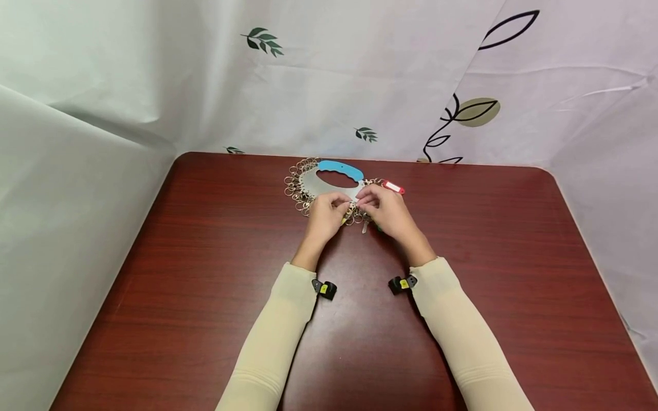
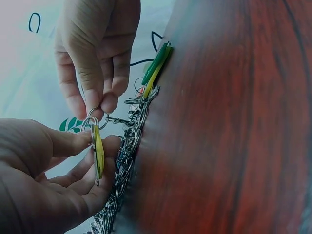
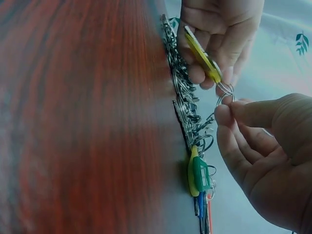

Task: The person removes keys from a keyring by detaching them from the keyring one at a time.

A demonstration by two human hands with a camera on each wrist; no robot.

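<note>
A grey key carrier plate (image 1: 312, 182) with a blue handle (image 1: 341, 168) lies near the table's far edge, its curved rim hung with several metal rings and clips. My left hand (image 1: 325, 218) pinches a key with a yellow tag (image 2: 99, 155) between thumb and fingers. With thumb and forefinger my right hand (image 1: 388, 211) grips a metal ring (image 3: 222, 99) at the top of that tag. In both wrist views the ring links with the tag's smaller rings; whether it passes through the carrier's clip is hard to tell.
Green tag (image 3: 201, 173) and another yellow tag (image 3: 192, 168) hang from the carrier beside my right hand. A red tag (image 1: 393, 187) lies at its right end. The brown table (image 1: 205, 274) meets a white patterned curtain (image 1: 319, 85) behind.
</note>
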